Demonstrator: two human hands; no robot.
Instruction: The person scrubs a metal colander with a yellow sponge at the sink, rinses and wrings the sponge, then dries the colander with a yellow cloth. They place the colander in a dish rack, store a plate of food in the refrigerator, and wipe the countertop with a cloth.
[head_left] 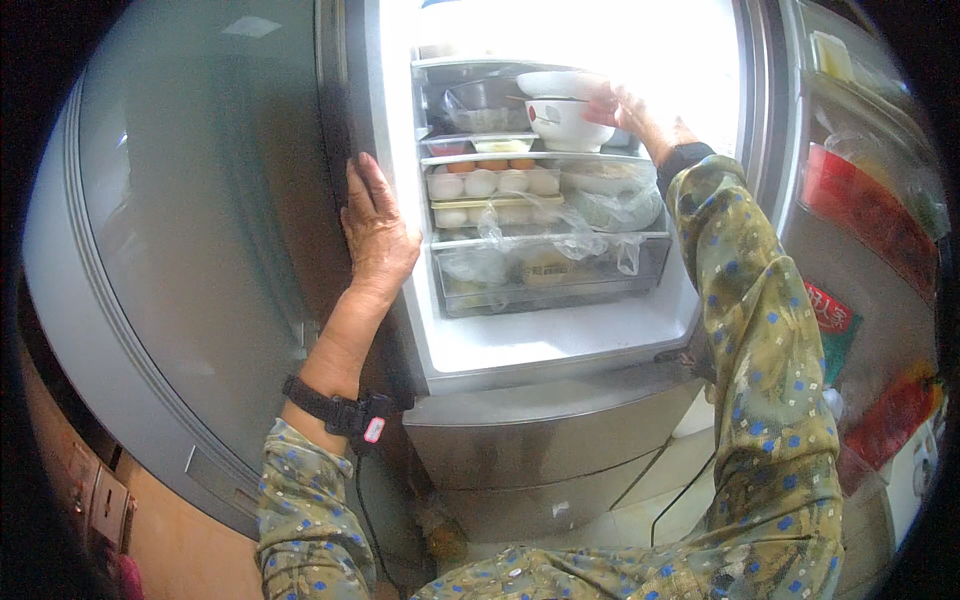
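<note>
My left hand (378, 232) lies against the left edge of the open fridge (560, 345), fingers stretched upward and holding nothing. Inside, on the upper shelf, my right hand (636, 112) grips the right side of a white bowl (562, 124) with a red mark. A white dish (562, 84) covers the bowl's top. Left of the bowl are a dark pot-like container (482, 95) and a clear tray of food (505, 145). Part of the bowl's right side is hidden by my fingers.
Below stand egg trays (480, 183), a plastic-wrapped round item (615, 205) and a clear drawer (550, 275). The opened door (800, 235) at the right carries bags and a red container (870, 215). A closed grey door (200, 200) fills the left. A black cable (685, 490) hangs near the floor.
</note>
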